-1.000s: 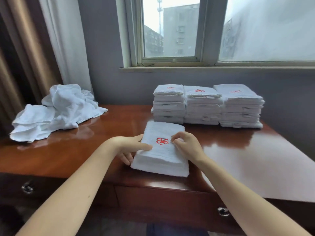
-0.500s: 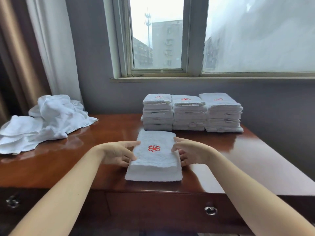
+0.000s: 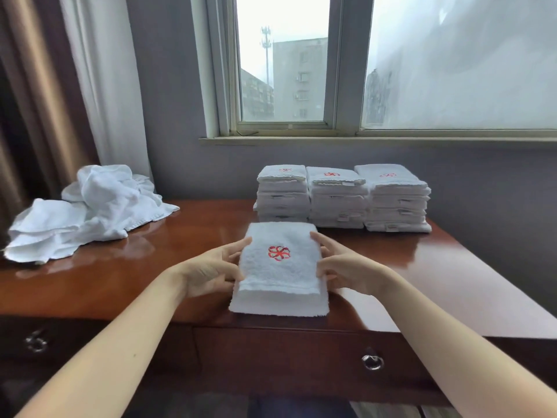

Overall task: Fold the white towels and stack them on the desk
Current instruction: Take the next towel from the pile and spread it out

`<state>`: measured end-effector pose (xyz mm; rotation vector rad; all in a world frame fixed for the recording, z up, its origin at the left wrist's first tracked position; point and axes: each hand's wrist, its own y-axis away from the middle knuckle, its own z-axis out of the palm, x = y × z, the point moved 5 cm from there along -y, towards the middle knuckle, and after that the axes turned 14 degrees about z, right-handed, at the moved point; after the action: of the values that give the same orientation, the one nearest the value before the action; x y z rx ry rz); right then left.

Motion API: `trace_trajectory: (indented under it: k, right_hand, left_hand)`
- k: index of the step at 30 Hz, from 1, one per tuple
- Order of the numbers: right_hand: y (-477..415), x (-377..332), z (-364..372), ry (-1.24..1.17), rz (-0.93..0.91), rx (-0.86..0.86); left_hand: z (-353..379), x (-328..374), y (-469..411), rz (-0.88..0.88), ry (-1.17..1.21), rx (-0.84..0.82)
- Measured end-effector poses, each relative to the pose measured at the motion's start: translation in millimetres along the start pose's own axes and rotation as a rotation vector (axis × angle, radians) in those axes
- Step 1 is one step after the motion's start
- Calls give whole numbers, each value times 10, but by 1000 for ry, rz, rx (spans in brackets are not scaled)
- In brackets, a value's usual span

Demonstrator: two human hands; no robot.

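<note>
**A:** Left grip [image 3: 211, 271], state?

**B:** Curled on the folded towel [image 3: 280, 276]. Thumb lies on its top face, fingers tucked against its left edge.

**A:** Right grip [image 3: 346, 268]?

**B:** Same on the opposite edge: thumb on top, fingers bent in at the side. The towel sits squarely between the two grips, red emblem [image 3: 278, 252] up and midway between the thumbs.

**A:** Lifted or down?

**B:** The bottom layer lies on the table [image 3: 452, 285], near the front edge. Cannot tell whether the upper layers are raised.

**A:** Beyond the grips?

**B:** Three stacks of folded towels [image 3: 337, 203] stand side by side, just past the fingertips and shifted toward the right grip. Each top towel shows the same emblem. The nearest stack stands close behind the held towel's far edge.

**A:** Out past the left grip?

**B:** A loose heap of unfolded towels [image 3: 90, 212], well apart from it, at the table's far left.

**A:** Below the grips?

**B:** The drawer front, with a ring pull [image 3: 372, 362] under the right forearm.
</note>
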<state>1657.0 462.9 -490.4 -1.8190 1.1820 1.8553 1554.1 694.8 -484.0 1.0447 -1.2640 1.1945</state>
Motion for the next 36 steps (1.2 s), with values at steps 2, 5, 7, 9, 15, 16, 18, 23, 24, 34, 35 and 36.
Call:
trace_trajectory:
  k: [2, 5, 7, 9, 15, 16, 18, 23, 24, 34, 35, 36]
  right_hand:
    - [22, -53, -14, -7, -74, 11]
    - [53, -169, -16, -13, -192, 19]
    - [59, -293, -29, -24, -267, 44]
    - [51, -460, -66, -80, -334, 46]
    - [-85, -1258, -348, -94, -497, 81]
    - [-143, -1415, -423, -92, -510, 108]
    - [-291, -1699, -578, -88, -520, 146]
    - [-800, -2247, -929, -56, -508, 173]
    - [-911, -2325, -995, -51, -498, 180]
    - [-1917, -2417, -1456, -38, -345, 247]
    - [-1997, -2389, -1463, -51, -332, 247]
    - [-2075, -2359, -1461, -58, -319, 243]
  left_hand:
    - [35, 91, 36, 47, -79, -24]
    - [57, 294, 50, 153, -295, -34]
    - [72, 461, 25, 241, -438, -17]
    - [77, 647, -39, 325, -517, 10]
    - [-52, 1304, -573, 471, -609, 66]
    - [-93, 1420, -709, 478, -610, 75]
    - [-173, 1627, -994, 490, -619, 85]
    - [-386, 1995, -1712, 494, -659, 130]
    - [-432, 2026, -1849, 489, -660, 133]
    - [-988, 1749, -2878, 382, -637, 174]
    - [-1028, 1688, -2940, 364, -620, 179]
    - [-1063, 1623, -2987, 344, -602, 186]
